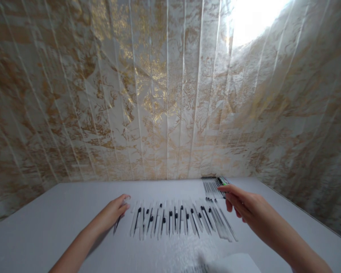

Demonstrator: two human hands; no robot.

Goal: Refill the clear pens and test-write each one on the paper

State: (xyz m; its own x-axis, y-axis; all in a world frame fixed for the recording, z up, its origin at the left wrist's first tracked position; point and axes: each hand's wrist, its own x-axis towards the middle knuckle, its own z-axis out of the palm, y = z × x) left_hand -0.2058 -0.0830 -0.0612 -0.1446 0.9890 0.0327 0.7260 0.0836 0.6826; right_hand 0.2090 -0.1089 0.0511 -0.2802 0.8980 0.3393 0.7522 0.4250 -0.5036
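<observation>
A long row of clear pen barrels [167,223] with dark refills and black caps lies across the middle of the white table. At the left end of this row, my left hand [119,210] has its fingers closed round a thin clear piece, and a dark thin rod [117,224] shows below it. My right hand [241,203] is over the right side, its index finger stretched toward a group of thin dark refills [210,186] and a black and green packet [222,182]. Whether its fingertips hold anything is too small to tell. Several small black caps [210,200] lie near the refills.
A white table [82,197] spreads under everything. Behind it hangs a shiny patterned curtain [159,113]. At the front, right of centre, lies a pale flat sheet [235,263], with a blurred dark shape beside it.
</observation>
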